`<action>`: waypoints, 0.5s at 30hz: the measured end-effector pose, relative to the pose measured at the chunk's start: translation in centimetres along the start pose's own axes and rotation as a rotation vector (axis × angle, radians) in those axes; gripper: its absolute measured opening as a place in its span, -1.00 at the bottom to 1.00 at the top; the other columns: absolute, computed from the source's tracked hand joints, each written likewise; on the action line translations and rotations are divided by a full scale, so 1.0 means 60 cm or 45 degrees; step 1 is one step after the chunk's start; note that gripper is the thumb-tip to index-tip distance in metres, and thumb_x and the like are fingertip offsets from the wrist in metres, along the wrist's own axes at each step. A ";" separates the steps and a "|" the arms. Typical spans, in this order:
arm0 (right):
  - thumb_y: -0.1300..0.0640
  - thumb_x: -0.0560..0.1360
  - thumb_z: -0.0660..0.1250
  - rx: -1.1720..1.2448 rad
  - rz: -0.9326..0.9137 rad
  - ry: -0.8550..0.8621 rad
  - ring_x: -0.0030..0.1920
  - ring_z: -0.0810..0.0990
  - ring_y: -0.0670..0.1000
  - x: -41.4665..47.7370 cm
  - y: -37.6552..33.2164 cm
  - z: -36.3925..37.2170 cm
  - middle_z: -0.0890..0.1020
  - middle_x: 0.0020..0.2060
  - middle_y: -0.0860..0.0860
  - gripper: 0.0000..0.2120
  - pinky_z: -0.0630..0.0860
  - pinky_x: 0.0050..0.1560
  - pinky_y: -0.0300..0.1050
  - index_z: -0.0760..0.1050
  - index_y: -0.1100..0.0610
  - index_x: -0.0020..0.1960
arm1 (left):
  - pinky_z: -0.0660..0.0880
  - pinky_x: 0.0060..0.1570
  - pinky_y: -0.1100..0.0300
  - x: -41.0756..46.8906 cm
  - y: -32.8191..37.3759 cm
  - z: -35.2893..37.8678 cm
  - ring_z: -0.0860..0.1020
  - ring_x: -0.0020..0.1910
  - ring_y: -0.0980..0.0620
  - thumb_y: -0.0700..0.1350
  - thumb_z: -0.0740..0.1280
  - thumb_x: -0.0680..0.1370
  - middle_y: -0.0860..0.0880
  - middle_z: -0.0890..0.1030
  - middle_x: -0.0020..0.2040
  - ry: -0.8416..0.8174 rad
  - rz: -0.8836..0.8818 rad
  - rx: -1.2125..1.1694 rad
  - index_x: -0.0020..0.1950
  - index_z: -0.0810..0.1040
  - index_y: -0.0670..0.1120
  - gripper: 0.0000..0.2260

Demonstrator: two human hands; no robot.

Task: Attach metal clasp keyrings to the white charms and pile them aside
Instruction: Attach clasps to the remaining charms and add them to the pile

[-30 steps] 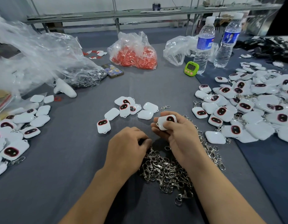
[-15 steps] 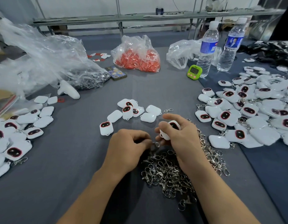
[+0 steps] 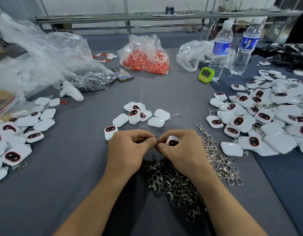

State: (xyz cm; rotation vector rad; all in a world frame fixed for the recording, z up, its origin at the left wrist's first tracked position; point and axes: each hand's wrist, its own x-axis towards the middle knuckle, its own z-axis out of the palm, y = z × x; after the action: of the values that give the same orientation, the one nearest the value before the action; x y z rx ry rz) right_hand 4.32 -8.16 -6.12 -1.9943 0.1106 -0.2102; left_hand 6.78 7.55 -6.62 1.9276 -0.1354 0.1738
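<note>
My right hand [image 3: 179, 150] holds a white charm with a dark red-rimmed face [image 3: 172, 141], fingers curled round it. My left hand [image 3: 128, 149] meets it fingertip to fingertip and pinches a small metal clasp keyring [image 3: 154, 149], mostly hidden between the fingers. Below and right of my hands lies a heap of loose metal clasp keyrings [image 3: 189, 181]. A small group of bare charms [image 3: 140, 114] sits just beyond my hands. A big pile of charms with clasps [image 3: 266, 116] spreads at the right. Another charm pile [image 3: 19, 133] lies at the left.
On the grey table [image 3: 70, 167] stand two water bottles [image 3: 220, 50], a green timer [image 3: 206, 74], a bag of orange parts [image 3: 145, 57], a phone [image 3: 124, 74], crumpled clear plastic bags [image 3: 45, 62] and a white controller [image 3: 70, 91]. One stray clasp [image 3: 177, 115] lies beside the bare charms.
My left hand lifted off the keyring heap with a clasp and came up to the right hand. The right hand turned the charm and lowered it toward the left fingertips.
</note>
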 end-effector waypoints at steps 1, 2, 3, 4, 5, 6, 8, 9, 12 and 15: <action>0.15 0.35 0.56 -0.025 0.004 0.000 -0.52 0.50 -0.22 -0.001 -0.001 0.001 0.62 -0.49 -0.15 -0.87 0.38 -0.50 -0.38 0.69 -0.06 -0.29 | 0.56 -0.22 0.37 -0.002 -0.001 0.000 0.68 -0.27 0.22 -0.16 0.56 0.44 0.17 0.71 -0.30 -0.004 0.022 0.030 -0.24 0.73 0.10 -0.85; 0.16 0.35 0.56 -0.036 0.007 0.011 -0.53 0.50 -0.22 -0.001 -0.002 0.001 0.61 -0.50 -0.17 -0.86 0.37 -0.51 -0.40 0.69 -0.06 -0.30 | 0.53 -0.24 0.40 -0.003 -0.001 0.001 0.67 -0.28 0.24 -0.15 0.54 0.46 0.19 0.70 -0.30 -0.010 0.044 0.060 -0.23 0.73 0.10 -0.85; 0.16 0.35 0.55 -0.039 0.013 0.028 -0.53 0.50 -0.22 -0.001 -0.002 0.002 0.60 -0.51 -0.18 -0.86 0.36 -0.51 -0.41 0.68 -0.06 -0.30 | 0.50 -0.25 0.43 -0.005 0.000 0.001 0.66 -0.28 0.26 -0.13 0.53 0.47 0.20 0.70 -0.29 -0.016 0.061 0.093 -0.23 0.72 0.10 -0.86; 0.15 0.35 0.55 -0.041 0.016 0.051 -0.53 0.50 -0.22 0.000 -0.002 0.003 0.60 -0.51 -0.18 -0.85 0.35 -0.52 -0.41 0.68 -0.07 -0.30 | 0.48 -0.26 0.45 -0.006 0.001 0.002 0.66 -0.28 0.27 -0.13 0.52 0.48 0.21 0.70 -0.29 -0.022 0.072 0.116 -0.23 0.72 0.10 -0.86; 0.15 0.35 0.55 -0.049 0.017 0.078 -0.52 0.50 -0.22 0.000 -0.001 0.004 0.60 -0.51 -0.18 -0.85 0.36 -0.51 -0.41 0.67 -0.08 -0.30 | 0.47 -0.26 0.46 -0.006 0.001 0.003 0.66 -0.28 0.27 -0.14 0.51 0.49 0.20 0.70 -0.29 -0.033 0.071 0.117 -0.23 0.71 0.09 -0.85; 0.15 0.34 0.54 -0.067 0.009 0.107 -0.51 0.51 -0.21 0.001 0.000 0.005 0.60 -0.50 -0.18 -0.86 0.37 -0.50 -0.40 0.66 -0.08 -0.30 | 0.48 -0.25 0.46 -0.006 0.002 0.003 0.66 -0.27 0.26 -0.17 0.51 0.49 0.19 0.70 -0.29 -0.045 0.064 0.100 -0.23 0.71 0.08 -0.84; 0.15 0.34 0.54 -0.116 -0.011 0.139 -0.48 0.53 -0.22 0.002 0.002 0.005 0.60 -0.50 -0.20 -0.86 0.38 -0.48 -0.42 0.66 -0.06 -0.32 | 0.51 -0.23 0.42 -0.005 0.002 0.004 0.66 -0.26 0.24 -0.20 0.51 0.49 0.18 0.70 -0.29 -0.054 0.050 0.079 -0.22 0.71 0.08 -0.82; 0.15 0.34 0.53 -0.133 -0.016 0.140 -0.47 0.54 -0.22 0.002 0.004 0.005 0.60 -0.50 -0.21 -0.86 0.38 -0.48 -0.42 0.65 -0.06 -0.32 | 0.52 -0.21 0.39 -0.004 0.002 0.005 0.66 -0.26 0.23 -0.19 0.51 0.49 0.19 0.70 -0.28 -0.045 0.054 0.099 -0.21 0.71 0.08 -0.83; 0.13 0.35 0.54 -0.125 -0.022 0.130 -0.45 0.56 -0.22 0.002 0.006 0.006 0.61 -0.48 -0.23 -0.87 0.39 -0.46 -0.42 0.66 -0.09 -0.28 | 0.47 -0.23 0.39 -0.004 0.000 0.008 0.62 -0.26 0.21 -0.12 0.48 0.51 0.21 0.67 -0.28 -0.003 0.125 0.236 -0.19 0.68 0.11 -0.86; 0.08 0.36 0.56 -0.073 -0.028 0.148 -0.45 0.57 -0.21 0.004 0.006 0.008 0.62 -0.47 -0.20 -0.85 0.42 -0.46 -0.40 0.66 -0.16 -0.22 | 0.43 -0.24 0.41 -0.008 -0.001 0.010 0.60 -0.25 0.21 -0.13 0.46 0.52 0.23 0.65 -0.27 -0.002 0.238 0.344 -0.17 0.66 0.11 -0.86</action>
State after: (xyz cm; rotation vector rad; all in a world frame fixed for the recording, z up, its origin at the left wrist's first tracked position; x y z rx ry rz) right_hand 4.65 -7.93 -6.59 -2.0410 0.1706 -0.3404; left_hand 6.33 7.02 -6.97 2.1837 -0.3069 0.3290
